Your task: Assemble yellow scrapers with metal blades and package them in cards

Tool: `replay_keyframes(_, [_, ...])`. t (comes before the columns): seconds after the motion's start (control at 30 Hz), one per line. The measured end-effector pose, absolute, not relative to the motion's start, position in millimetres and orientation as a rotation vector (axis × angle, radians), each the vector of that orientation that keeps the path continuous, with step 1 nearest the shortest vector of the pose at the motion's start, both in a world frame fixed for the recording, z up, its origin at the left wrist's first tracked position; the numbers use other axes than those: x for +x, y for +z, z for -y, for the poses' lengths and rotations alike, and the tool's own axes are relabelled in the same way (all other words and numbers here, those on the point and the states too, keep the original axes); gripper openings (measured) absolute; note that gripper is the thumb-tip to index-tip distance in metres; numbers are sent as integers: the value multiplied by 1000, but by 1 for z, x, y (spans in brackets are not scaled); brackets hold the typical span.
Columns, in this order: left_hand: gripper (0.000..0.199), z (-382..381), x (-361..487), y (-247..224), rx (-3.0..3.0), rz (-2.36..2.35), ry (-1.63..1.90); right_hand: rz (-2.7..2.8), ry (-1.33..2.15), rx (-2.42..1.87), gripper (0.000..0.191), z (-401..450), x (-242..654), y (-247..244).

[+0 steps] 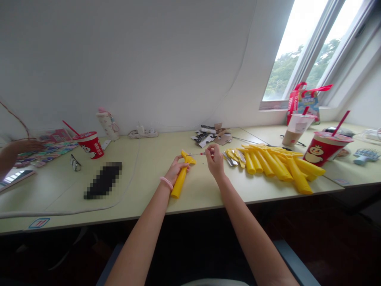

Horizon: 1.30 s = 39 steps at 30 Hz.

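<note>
Left hand (175,171), with a pink coiled band (166,183) at the wrist: fingers closed round a yellow tool (179,182) near its head. Tool sits at the middle of the surface (202,188), close to the front edge, tilted, its handle end pointing toward the wearer. Right hand (214,161): fingers pinched on a thin screwdriver (203,153), red at the grip, shaft directed left to the tool's head; exact tip contact cannot be told. Right of this hand: metal blades (233,158), partly overlapped, beside a heap of similar yellow pieces (274,159). Dark and brown packaging scraps (205,138) lie behind, near the wall. Red cup (318,150) with straw stands just beyond the heap's right end.
</note>
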<state>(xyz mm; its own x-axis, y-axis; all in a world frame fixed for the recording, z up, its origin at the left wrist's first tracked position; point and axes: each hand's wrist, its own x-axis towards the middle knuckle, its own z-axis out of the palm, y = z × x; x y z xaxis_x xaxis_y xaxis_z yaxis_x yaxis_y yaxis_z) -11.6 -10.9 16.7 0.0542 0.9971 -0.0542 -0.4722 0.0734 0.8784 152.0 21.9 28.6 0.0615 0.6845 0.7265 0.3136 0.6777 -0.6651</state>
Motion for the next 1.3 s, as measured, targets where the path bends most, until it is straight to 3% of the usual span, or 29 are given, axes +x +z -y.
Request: replay_keyframes(1.3, [44,13,-11,20,819,-855,1321,1625,322,-877,9,-22,153,31])
